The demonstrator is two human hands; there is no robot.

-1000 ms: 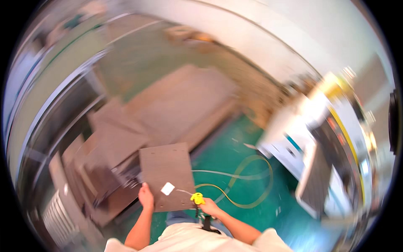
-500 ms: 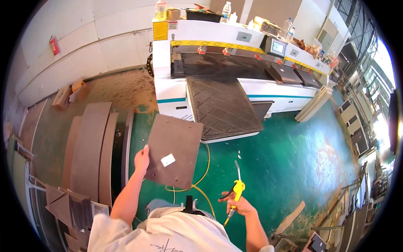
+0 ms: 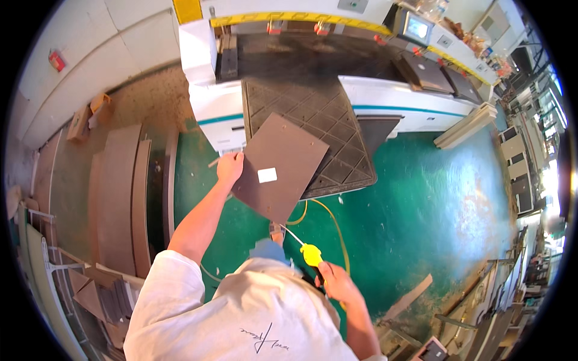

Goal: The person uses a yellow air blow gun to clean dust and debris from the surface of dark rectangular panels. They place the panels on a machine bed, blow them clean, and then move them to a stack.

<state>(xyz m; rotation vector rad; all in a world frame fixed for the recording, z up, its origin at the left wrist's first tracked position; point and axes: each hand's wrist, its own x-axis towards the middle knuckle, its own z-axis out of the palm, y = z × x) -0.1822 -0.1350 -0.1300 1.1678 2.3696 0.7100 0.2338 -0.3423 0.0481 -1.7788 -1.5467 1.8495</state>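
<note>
My left hand (image 3: 230, 169) grips a flat brown board (image 3: 286, 153) by its left edge. The board is tilted, has a white label (image 3: 267, 175) on its face and small holes near its corners. Its far part overlaps the near end of a dark padded table (image 3: 352, 162) with a diamond pattern. In my right hand (image 3: 340, 284) is a yellow air blow gun (image 3: 312, 255), fingers closed around its handle. The thin nozzle (image 3: 291, 234) points up-left, its tip close to the board's lower corner; whether they touch I cannot tell. A yellow hose (image 3: 338, 225) curves across the floor nearby.
A white machine (image 3: 409, 108) with a yellow-striped beam and a screen (image 3: 416, 28) stands ahead. Long brown boards (image 3: 117, 198) lean at the left. More boards (image 3: 430, 75) lie on the machine at right, pale strips (image 3: 466, 126) lean against it, and offcuts (image 3: 408, 298) lie lower right.
The board has moved forward and right over the padded table's end and turned clockwise. My right hand has raised the blow gun's nozzle leftward to the board's lower corner.
</note>
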